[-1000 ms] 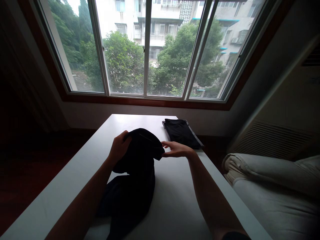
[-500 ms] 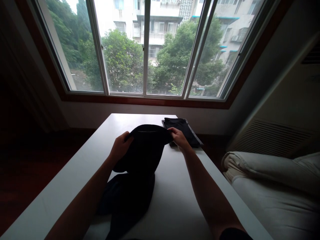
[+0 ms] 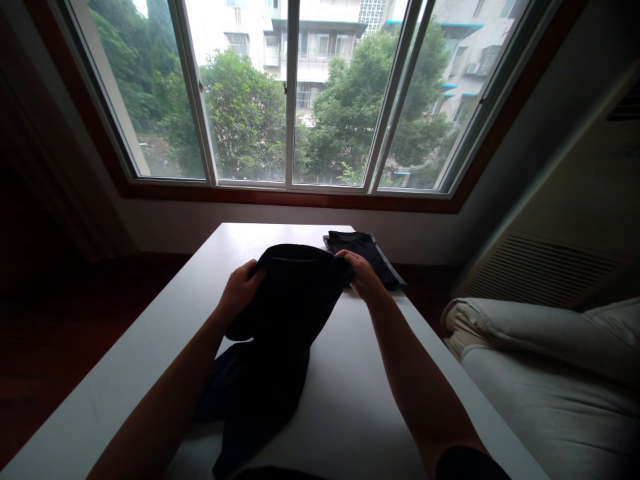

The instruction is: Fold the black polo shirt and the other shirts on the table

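Observation:
Black cloth, which looks like a pair of dark trousers, is held up over the white table. Its wide opening faces up at the far end, and the lower part lies bunched on the table toward me. My left hand is closed on the left edge of that opening. At the opposite edge, my right hand pinches the cloth between thumb and fingers. The garment is too dark to make out seams or details. Just beyond my right hand lies a folded dark garment with a grey edge.
The folded garment sits at the table's far right edge. A pale sofa stands to the right of the table. Ahead are a low wall and a wide window. Dark reddish floor shows on the left.
My right hand has moved a little to the right, drawing that side of the opening outward. The left hand keeps its hold. The whole view has shifted slightly.

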{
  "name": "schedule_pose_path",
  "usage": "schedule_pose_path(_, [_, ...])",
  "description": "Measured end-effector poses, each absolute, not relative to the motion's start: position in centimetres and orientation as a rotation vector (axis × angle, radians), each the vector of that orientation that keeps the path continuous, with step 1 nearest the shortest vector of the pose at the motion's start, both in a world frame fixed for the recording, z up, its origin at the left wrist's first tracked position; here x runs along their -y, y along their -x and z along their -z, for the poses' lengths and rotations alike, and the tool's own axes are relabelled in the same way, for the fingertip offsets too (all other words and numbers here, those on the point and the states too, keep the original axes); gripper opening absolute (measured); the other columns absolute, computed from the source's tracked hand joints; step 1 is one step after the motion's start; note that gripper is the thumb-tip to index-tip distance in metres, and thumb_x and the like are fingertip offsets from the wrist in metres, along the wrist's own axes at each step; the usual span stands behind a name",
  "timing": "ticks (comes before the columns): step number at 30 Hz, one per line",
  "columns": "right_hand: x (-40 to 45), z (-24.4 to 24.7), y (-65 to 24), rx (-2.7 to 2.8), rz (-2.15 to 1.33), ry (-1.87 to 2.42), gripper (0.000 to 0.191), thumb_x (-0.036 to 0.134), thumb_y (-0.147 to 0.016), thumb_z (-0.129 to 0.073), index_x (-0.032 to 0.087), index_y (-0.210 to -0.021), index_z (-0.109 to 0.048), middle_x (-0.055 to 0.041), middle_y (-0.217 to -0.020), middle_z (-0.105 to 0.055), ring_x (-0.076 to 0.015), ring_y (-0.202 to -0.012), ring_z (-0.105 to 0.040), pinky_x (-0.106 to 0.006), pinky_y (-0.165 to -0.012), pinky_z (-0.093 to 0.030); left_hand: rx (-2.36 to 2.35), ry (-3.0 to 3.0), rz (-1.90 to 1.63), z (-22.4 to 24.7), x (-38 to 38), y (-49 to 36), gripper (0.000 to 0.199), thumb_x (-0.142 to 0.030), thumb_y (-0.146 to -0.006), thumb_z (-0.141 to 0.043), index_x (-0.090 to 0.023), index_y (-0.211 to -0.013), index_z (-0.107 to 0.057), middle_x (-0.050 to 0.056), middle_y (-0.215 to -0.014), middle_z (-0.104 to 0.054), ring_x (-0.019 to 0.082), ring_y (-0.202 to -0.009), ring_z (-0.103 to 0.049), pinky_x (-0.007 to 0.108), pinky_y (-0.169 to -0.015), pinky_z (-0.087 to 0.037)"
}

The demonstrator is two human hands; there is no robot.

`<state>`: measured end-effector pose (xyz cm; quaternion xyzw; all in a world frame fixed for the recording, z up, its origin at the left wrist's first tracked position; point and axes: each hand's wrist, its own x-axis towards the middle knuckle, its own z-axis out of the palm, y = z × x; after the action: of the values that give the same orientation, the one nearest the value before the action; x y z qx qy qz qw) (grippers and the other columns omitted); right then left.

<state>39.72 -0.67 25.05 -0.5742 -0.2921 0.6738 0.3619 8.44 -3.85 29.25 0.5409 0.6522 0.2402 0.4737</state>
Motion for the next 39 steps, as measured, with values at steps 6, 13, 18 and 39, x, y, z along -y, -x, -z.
schedule_pose_path(6, [0.9, -25.3, -39.7, 0.761, -1.743, 1.408, 0.023, 0.044, -0.076, -0.071, 0.024, -0.080, -0.061, 0.0023, -0.059, -0.049, -0.0151, -0.056, -0.046, -0.028, -0.049, -0.032, -1.544, -1.290, -0.564, -29.3, 3.7, -8.5, 0.027, -0.045, -0.093, -0.059, -0.020, -0.098, -0.066, 0.002, -0.087, -0.068, 0.021, -0.080, -0.063, 0.031, -0.070, -0.048])
schedule_pose_path(13, [0.9, -24.4, -39.9, 0.773, -1.796, 1.340, 0.031, 0.048, -0.073, -0.079, 0.024, -0.083, -0.064, 0.0025, -0.063, -0.055, -0.0158, -0.060, -0.052, -0.027, -0.051, -0.037, -1.488, -1.189, -0.561, -29.2, 3.6, -8.2, 0.032, -0.046, -0.092, -0.061, -0.018, -0.107, -0.067, 0.005, -0.097, -0.072, 0.025, -0.088, -0.067, 0.035, -0.077, -0.052])
schedule_pose_path(18, [1.0, -24.2, -40.0, 0.773, -1.775, 1.357, 0.036, 0.054, -0.072, -0.081, 0.024, -0.083, -0.063, 0.0022, -0.065, -0.055, -0.0166, -0.063, -0.054, -0.028, -0.053, -0.039, -1.484, -1.176, -0.574, -29.2, 3.6, -8.2, 0.032, -0.045, -0.090, -0.063, -0.019, -0.107, -0.068, 0.005, -0.096, -0.073, 0.025, -0.089, -0.068, 0.035, -0.078, -0.053])
schedule_pose_path(39, [1.2, -23.7, -40.3, 0.760, -1.858, 1.286, 0.038, 0.050, -0.070, -0.089, 0.024, -0.089, -0.069, 0.0026, -0.074, -0.065, -0.0124, -0.060, -0.054, -0.024, -0.053, -0.041, -1.568, -1.276, -0.591, -29.5, 3.5, -8.0, 0.029, -0.047, -0.091, -0.063, -0.019, -0.093, -0.071, 0.002, -0.083, -0.070, 0.021, -0.076, -0.064, 0.030, -0.066, -0.048])
